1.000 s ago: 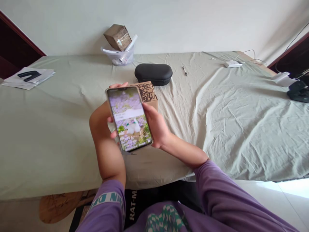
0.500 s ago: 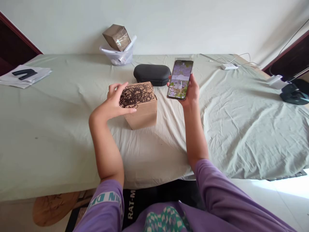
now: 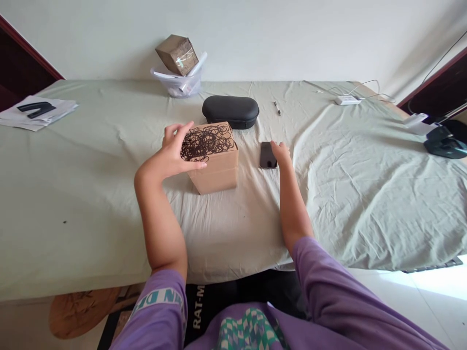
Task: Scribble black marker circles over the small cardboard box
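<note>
My left hand (image 3: 175, 153) spans the left side of a cardboard box (image 3: 215, 172), its thumb along the near edge and its fingers at the far side. Dense black loops of scribble cover the box's top. To the right of the box, my right hand (image 3: 281, 153) grips a phone (image 3: 267, 155) by its right edge. The phone is low at the cloth, and its visible face is dark. Whether it rests fully on the cloth I cannot tell. Behind the box sits a black zip case (image 3: 230, 111).
A pen (image 3: 278, 108) lies beyond the phone on the green cloth (image 3: 339, 184). At the back, a plastic tub (image 3: 178, 86) holds rolled paper and a taped box (image 3: 178, 54). Papers (image 3: 54, 114) with a black stapler-like object are far left. White adapters and cables (image 3: 348, 100) sit far right.
My right hand has lowered the phone from upright, its lit screen facing me, to the cloth, where the face looks dark. The pen now shows. My left hand stays on the box.
</note>
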`<state>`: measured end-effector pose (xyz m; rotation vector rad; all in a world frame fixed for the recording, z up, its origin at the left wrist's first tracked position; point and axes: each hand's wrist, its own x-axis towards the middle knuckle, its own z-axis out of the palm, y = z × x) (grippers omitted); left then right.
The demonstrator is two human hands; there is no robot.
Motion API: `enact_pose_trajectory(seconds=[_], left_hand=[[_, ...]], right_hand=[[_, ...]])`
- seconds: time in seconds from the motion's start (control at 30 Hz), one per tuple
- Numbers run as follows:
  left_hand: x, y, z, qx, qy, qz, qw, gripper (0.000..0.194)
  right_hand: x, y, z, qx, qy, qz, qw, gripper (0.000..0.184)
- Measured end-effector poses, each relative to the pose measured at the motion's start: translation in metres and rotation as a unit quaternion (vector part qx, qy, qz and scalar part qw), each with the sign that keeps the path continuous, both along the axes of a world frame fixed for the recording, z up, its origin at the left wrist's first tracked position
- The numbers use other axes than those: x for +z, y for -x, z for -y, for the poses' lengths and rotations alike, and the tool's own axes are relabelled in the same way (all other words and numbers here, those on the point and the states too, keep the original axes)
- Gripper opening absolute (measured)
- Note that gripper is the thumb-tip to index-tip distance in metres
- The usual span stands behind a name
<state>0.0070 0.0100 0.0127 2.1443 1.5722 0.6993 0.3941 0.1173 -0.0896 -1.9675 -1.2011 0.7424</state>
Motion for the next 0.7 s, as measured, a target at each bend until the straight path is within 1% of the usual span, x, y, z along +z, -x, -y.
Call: enact_pose_trajectory(seconds=[0.07, 0.1, 0.2, 0.27, 0.37, 0.47, 0.53, 0.6, 0.7], left_hand=[[-0.001, -0.001, -0.001, 0.005, 0.003, 0.004, 1.0, 0.127], [-0.001, -0.002, 0.0, 0.009, 0.007, 0.008, 1.0, 0.128], [0.003, -0.005, 0.003, 0.019, 0.01, 0.013, 1.0, 0.13], [0.007, -0.007, 0.005, 0.022, -0.002, 0.014, 1.0, 0.131], [0.008, -0.008, 0.005, 0.036, -0.008, 0.02, 0.999, 0.129], [0.006, -0.006, 0.003, 0.056, 0.006, 0.026, 0.998, 0.126], [0.004, -0.003, 0.001, 0.061, 0.014, 0.026, 0.998, 0.125], [0.005, 0.0, 0.002, 0.064, 0.021, 0.022, 0.997, 0.125], [0.009, 0.006, 0.006, 0.069, 0.025, 0.024, 0.997, 0.125]], right_hand=[[0.009, 0.0, 0.001, 0.015, 0.033, 0.035, 0.999, 0.061], [0.013, 0.0, 0.002, 0.038, 0.041, 0.049, 0.997, 0.064], [0.023, 0.007, 0.004, 0.15, 0.033, 0.078, 0.985, 0.064], [0.023, 0.018, 0.006, 0.233, 0.029, 0.09, 0.968, 0.061], [0.01, 0.046, 0.009, 0.32, 0.031, 0.12, 0.939, 0.061], [-0.012, 0.077, 0.015, 0.361, 0.014, 0.168, 0.917, 0.066], [-0.025, 0.089, 0.019, 0.378, -0.004, 0.192, 0.906, 0.061], [-0.032, 0.093, 0.02, 0.386, -0.02, 0.204, 0.899, 0.052], [-0.033, 0.085, 0.016, 0.374, -0.041, 0.204, 0.904, 0.036]])
